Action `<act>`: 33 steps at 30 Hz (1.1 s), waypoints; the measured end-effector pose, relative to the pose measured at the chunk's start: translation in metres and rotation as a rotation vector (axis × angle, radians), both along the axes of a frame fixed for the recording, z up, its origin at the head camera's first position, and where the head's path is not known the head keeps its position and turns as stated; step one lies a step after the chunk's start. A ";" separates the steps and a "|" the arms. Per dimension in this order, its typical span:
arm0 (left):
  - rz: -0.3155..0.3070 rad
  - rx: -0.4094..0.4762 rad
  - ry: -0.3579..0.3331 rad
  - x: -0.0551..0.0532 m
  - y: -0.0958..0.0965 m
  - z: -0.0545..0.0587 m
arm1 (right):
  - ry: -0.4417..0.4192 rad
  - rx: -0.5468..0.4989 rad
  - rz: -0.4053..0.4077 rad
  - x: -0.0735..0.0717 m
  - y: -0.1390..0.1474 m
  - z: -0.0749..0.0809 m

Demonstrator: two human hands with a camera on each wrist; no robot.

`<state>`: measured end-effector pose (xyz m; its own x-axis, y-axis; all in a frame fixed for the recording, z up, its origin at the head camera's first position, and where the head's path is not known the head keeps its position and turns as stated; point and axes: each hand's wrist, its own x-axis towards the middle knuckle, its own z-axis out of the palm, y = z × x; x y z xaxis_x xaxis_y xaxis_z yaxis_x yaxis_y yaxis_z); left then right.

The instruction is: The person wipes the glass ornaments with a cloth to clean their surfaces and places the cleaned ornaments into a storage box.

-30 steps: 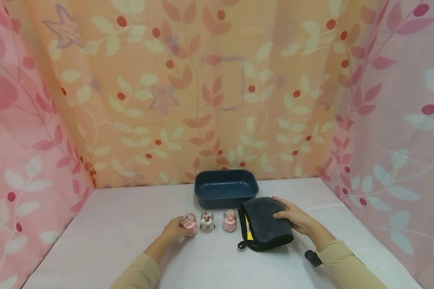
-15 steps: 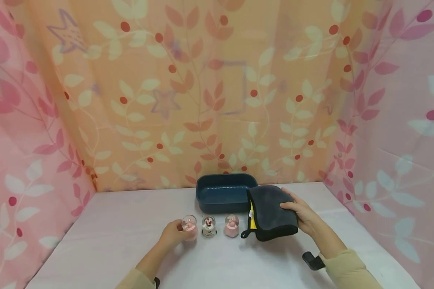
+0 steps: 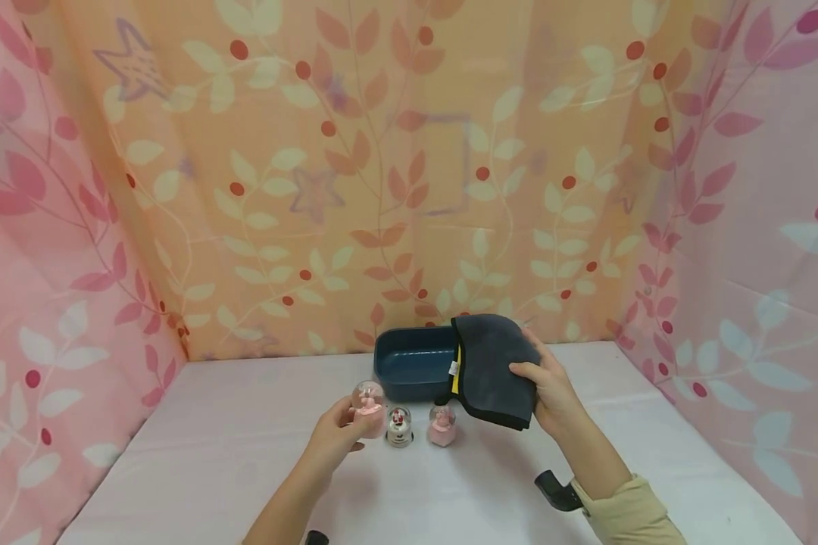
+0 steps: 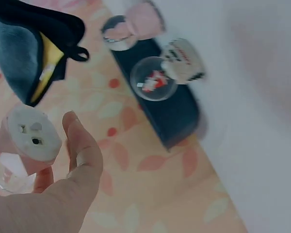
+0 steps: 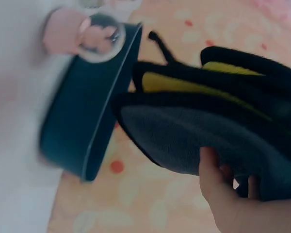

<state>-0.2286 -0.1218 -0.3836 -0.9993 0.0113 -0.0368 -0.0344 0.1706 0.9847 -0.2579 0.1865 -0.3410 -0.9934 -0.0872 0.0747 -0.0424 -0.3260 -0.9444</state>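
Observation:
My left hand holds a small pink snow globe up off the table; its white underside shows in the left wrist view. In my right hand is a folded dark grey cloth with black edging, a yellow inner side and a hanging loop, gripped by thumb and fingers. The cloth overlaps the right end of a dark blue bin in the head view. Between the hands stand a white snow globe with a red-and-white figure and a second pink snow globe.
A white-covered table lies under everything. Behind it hangs an orange leaf-patterned curtain, with pink curtains at the sides. Black camera mounts stick out from the wrists.
The right hand has lifted the cloth off the table and carried it back over the bin's right part. The left hand has raised the pink snow globe. The other two globes stay put.

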 end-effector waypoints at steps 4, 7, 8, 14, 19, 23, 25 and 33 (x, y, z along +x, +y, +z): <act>-0.028 0.065 0.020 0.006 0.011 0.015 | 0.029 -0.004 0.034 0.004 -0.021 0.004; -0.067 0.092 0.037 0.010 0.019 0.024 | 0.038 -0.012 0.061 0.006 -0.036 0.006; -0.079 0.097 0.041 0.011 0.021 0.027 | 0.038 -0.016 0.068 0.007 -0.040 0.006; -0.124 0.150 0.052 0.013 0.032 0.032 | 0.043 -0.027 0.105 0.015 -0.060 0.007; -0.142 0.194 0.059 0.015 0.037 0.031 | 0.095 -0.015 0.128 0.021 -0.072 0.009; -0.139 0.178 0.051 0.015 0.037 0.031 | 0.131 -0.037 0.138 0.025 -0.080 0.011; -0.141 0.173 0.054 0.014 0.036 0.030 | 0.140 -0.046 0.136 0.026 -0.082 0.011; -0.149 0.218 0.065 0.013 0.037 0.032 | 0.286 -0.034 0.096 0.031 -0.092 0.010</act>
<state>-0.2157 -0.0849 -0.3516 -0.9862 0.1588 0.0465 0.0395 -0.0470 0.9981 -0.2269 0.0945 -0.3306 -0.9190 -0.1726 0.3545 -0.2723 -0.3723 -0.8873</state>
